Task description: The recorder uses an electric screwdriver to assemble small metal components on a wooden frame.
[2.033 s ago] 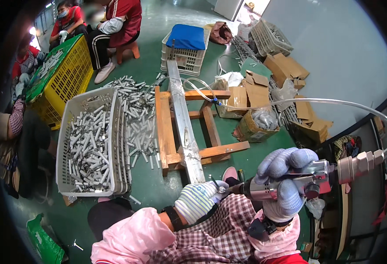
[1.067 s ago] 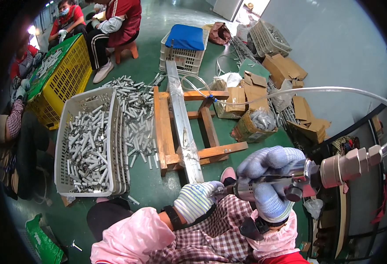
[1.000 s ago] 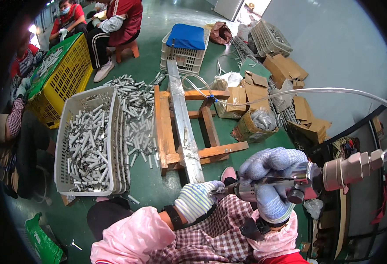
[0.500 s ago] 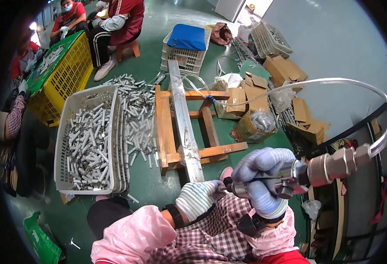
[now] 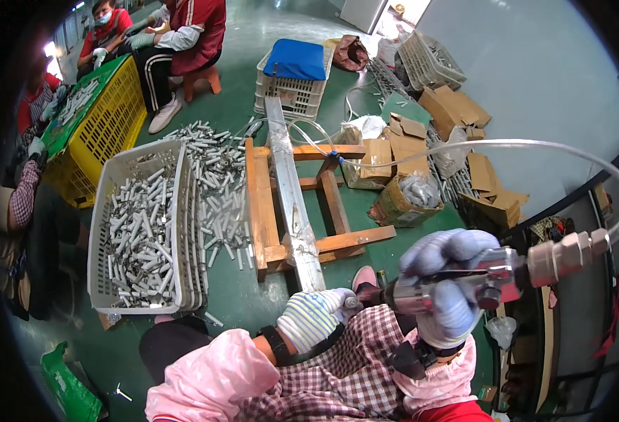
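Observation:
My right hand (image 5: 446, 281), in a pale blue-white knit glove, is wrapped round a metal air-powered hand tool (image 5: 411, 295). Its nose points left toward my other hand. From its back end, brass-coloured fittings (image 5: 566, 259) lead into a clear air hose (image 5: 527, 145). Gloved in stripes, my left hand (image 5: 313, 318) is closed, thumb and fingers pinching a small grey metal piece (image 5: 351, 305) just left of the tool's nose. Most of that piece is covered by the fingers, and whether the tool touches it I cannot tell. Both hands are above my checked apron (image 5: 323, 380).
Ahead stands a wooden frame (image 5: 260, 204) with a metal bar (image 5: 292, 197) across it. At left is a grey crate (image 5: 181, 232) of small metal tubes, more tubes (image 5: 218, 183) heaped beside it. Co-workers sit around a yellow crate (image 5: 109, 130). Cardboard boxes (image 5: 408, 148) stand far right.
My right hand and the tool have moved right, pulling the nose away from my left hand. The hose has shifted with them. My left hand stays nearly in place.

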### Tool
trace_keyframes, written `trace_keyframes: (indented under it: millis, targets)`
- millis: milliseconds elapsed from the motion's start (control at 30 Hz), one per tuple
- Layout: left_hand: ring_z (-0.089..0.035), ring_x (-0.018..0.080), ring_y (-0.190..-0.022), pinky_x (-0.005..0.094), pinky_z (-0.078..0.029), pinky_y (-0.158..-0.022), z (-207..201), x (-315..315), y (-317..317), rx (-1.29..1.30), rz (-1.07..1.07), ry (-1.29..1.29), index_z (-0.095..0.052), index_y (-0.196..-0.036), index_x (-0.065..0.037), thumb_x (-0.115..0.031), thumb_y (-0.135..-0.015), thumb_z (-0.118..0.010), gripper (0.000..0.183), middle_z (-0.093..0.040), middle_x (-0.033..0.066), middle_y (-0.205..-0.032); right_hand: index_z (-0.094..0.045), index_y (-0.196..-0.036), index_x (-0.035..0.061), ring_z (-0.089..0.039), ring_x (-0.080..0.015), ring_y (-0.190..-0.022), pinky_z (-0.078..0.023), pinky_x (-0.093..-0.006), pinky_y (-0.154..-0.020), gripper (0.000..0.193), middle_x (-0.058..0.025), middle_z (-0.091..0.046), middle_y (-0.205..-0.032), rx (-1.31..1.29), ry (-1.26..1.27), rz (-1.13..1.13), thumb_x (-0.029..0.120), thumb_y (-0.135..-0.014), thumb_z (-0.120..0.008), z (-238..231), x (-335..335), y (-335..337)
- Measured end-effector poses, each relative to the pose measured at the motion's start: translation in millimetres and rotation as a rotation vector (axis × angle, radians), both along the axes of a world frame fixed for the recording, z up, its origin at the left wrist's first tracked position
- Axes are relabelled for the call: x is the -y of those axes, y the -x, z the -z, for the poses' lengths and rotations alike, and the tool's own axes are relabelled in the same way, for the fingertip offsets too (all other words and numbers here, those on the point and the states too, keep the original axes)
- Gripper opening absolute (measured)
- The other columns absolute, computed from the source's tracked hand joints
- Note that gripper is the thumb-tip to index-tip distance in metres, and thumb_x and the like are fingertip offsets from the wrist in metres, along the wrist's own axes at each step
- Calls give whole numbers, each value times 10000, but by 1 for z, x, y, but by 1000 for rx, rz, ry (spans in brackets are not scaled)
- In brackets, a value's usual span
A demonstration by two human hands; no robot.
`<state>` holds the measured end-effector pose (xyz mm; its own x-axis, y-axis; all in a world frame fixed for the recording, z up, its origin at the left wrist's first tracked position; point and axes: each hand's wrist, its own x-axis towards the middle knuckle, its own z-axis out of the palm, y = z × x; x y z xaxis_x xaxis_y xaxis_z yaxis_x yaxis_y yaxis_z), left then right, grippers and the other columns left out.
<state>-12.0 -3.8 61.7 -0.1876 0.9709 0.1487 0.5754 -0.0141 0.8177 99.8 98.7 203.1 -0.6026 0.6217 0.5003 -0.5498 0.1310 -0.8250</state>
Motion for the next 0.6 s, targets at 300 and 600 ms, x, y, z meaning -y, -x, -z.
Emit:
trace_keyframes:
  millis: [300, 600]
  targets:
    - [-654, 264, -828, 326, -513, -716, 21, -4, -7, 152, 57, -4, -654, -1040, -82, -217, -897, -569, 214, -672, 116, -927, -528, -1173, 50, -516, -218, -694, -462, -300, -561, 470, -89, -560, -874, -256, 270, -80, 191, -768, -721, 15, -55, -29]
    - [-658, 239, -786, 312, -514, -683, 17, -1, -9, 115, 11, 9, -679, -1052, -172, -226, -894, -579, 195, -680, 48, -980, -518, -1180, 77, -492, -196, -739, -458, -302, -594, 432, -77, -553, -915, -330, 292, -1, 183, -800, -694, 18, -57, -31]
